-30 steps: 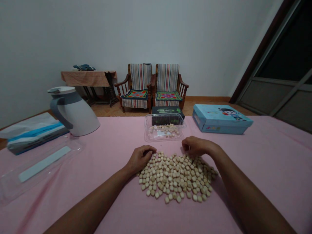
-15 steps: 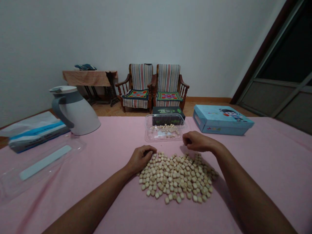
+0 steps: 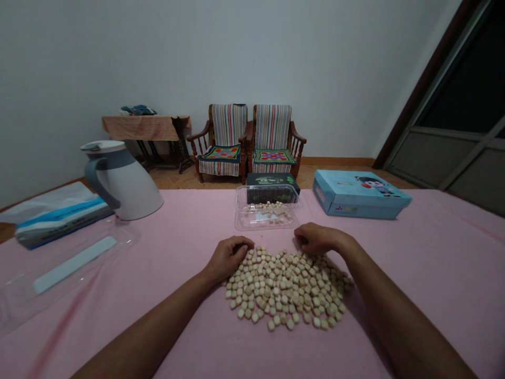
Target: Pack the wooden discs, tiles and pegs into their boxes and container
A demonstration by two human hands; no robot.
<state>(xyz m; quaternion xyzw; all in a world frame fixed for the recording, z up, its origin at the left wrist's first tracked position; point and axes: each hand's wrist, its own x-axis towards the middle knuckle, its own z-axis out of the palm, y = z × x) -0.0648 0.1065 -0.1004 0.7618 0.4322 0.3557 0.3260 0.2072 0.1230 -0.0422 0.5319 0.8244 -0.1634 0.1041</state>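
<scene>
A wide heap of small pale wooden cubes (image 3: pixel 286 289) lies on the pink cloth in front of me. At its far left edge rests my left hand (image 3: pixel 231 255), fingers loosely bent and thumb a little apart, touching the outer cubes; I see nothing held in it. My right hand (image 3: pixel 315 239) is at the far right edge of the heap, fingers curled down and closed onto the cubes. What sits between those fingertips is hidden. Beyond the hands stands a clear plastic tub (image 3: pixel 240 218) with some loose cubes (image 3: pixel 274 209) inside.
A black box (image 3: pixel 272 180) stands behind the tub, with a light blue box (image 3: pixel 361 195) to its right. On the left are a grey-white jug (image 3: pixel 132 184), a tissue pack (image 3: pixel 63 216) and a clear plastic lid (image 3: pixel 74 263). Two armchairs (image 3: pixel 272 126) stand beyond the table.
My right hand has come down and toward me, from above the cloth beside the tub to the heap's far edge. My left hand has stayed in place.
</scene>
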